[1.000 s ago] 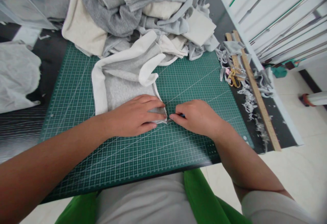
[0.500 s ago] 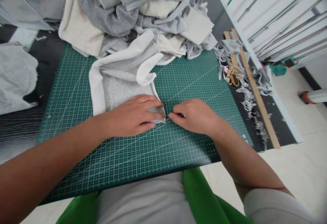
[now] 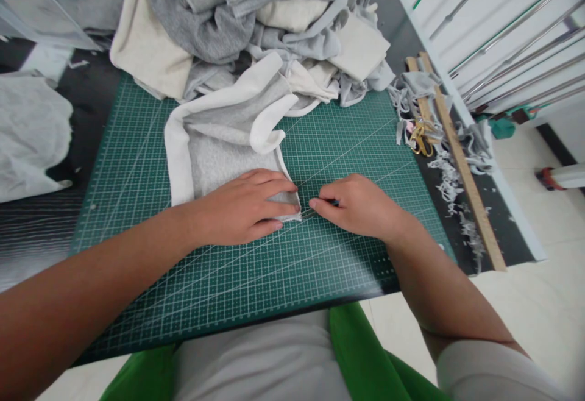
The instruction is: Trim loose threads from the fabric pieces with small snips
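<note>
Head view, left hand [image 3: 242,211] flat with fingers spread, pressing grey fabric piece [image 3: 219,145] onto green cutting mat [image 3: 320,267], right hand [image 3: 361,206] fingers pinched on a small dark tool [image 3: 333,203] at fabric's corner, fabric pile [image 3: 256,23] behind, wooden ruler [image 3: 461,163] at right on tabletop [image 3: 27,242]

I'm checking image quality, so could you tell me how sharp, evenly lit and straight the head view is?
Head view: light is soft and even, with a faint shadow under the left hand and right hand; the mat grid is crisp at centre; the wooden ruler and the rails at upper right splay outward from wide-angle distortion; the forearms and lower corners are soft; the tool in the right hand is too hidden to identify.
</note>
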`<state>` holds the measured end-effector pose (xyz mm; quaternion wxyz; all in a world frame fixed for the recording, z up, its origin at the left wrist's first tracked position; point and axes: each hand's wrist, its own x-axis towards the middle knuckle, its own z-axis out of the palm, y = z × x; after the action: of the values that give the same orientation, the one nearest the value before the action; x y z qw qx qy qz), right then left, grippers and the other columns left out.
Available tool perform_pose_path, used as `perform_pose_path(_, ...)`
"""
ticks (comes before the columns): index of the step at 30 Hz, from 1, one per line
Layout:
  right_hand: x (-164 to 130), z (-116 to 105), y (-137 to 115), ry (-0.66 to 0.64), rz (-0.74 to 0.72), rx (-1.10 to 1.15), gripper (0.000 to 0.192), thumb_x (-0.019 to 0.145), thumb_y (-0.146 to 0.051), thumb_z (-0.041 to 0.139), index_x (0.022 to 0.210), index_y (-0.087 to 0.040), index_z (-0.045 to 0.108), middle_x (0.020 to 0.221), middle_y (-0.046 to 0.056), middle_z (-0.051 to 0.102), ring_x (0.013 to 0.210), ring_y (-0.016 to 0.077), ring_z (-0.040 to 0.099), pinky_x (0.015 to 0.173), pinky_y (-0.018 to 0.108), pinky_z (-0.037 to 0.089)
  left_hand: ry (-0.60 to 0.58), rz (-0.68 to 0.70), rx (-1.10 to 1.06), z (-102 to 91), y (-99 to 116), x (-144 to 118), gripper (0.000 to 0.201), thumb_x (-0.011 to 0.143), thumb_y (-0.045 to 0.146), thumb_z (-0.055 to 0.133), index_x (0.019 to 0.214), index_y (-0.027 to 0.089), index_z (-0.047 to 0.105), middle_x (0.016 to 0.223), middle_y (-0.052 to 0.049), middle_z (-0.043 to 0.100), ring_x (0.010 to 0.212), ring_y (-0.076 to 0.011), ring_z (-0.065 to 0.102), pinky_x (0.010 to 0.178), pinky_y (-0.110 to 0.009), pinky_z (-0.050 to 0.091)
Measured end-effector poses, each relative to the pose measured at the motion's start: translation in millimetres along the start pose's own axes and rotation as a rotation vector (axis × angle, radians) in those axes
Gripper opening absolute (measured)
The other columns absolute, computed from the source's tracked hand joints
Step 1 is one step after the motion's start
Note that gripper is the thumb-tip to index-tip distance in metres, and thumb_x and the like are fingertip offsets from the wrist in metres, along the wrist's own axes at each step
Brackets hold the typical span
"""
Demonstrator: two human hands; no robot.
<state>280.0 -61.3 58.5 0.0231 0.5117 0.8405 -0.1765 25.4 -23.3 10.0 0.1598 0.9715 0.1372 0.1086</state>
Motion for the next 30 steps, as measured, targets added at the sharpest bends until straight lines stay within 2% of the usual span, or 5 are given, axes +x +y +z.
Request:
perform_pose_path(17, -0.2, 1.7, -1.4, -0.002, -0.014, -0.030, 0.042, 0.099, -0.040, 0.047, 0.064, -0.019, 0.055, 0.061, 0.001, 0.059, 0.061, 0.0128, 0.048, 0.063, 0.031, 0.026, 0.000, -0.001, -0.003, 1.2, -0.6, -0.6, 0.035, 0.099, 0.034, 0.055, 0.133, 0.027, 0.064, 0.145, -0.009, 0.050, 0.136, -0.0314, 0.043, 0.116, -0.053, 0.037)
perform_pose_path(26, -5.3, -7.0, -10.2, -0.136, -0.036, -0.044, 0.041, 0.104, -0.039, 0.039, 0.073, -0.019, 0.058, 0.075, 0.003, 0.067, 0.067, 0.0145, 0.054, 0.066, 0.032, 0.029, -0.002, -0.007, -0.006, 0.1, 0.3, 0.1, 0.035, 0.099, 0.033, 0.056, 0.132, 0.028, 0.064, 0.145, -0.008, 0.051, 0.136, -0.0309, 0.044, 0.116, -0.052, 0.037)
perform_pose_path(30, -8.6, -8.0, -14.6, -0.179, -0.001, -0.101, 0.039, 0.105, -0.040, 0.035, 0.082, -0.020, 0.060, 0.070, 0.003, 0.066, 0.062, 0.0153, 0.053, 0.063, 0.032, 0.025, -0.003, -0.008, -0.007, 0.2, 0.2, -0.4, 0.034, 0.098, 0.033, 0.057, 0.131, 0.028, 0.064, 0.146, -0.008, 0.051, 0.137, -0.0311, 0.043, 0.116, -0.053, 0.037)
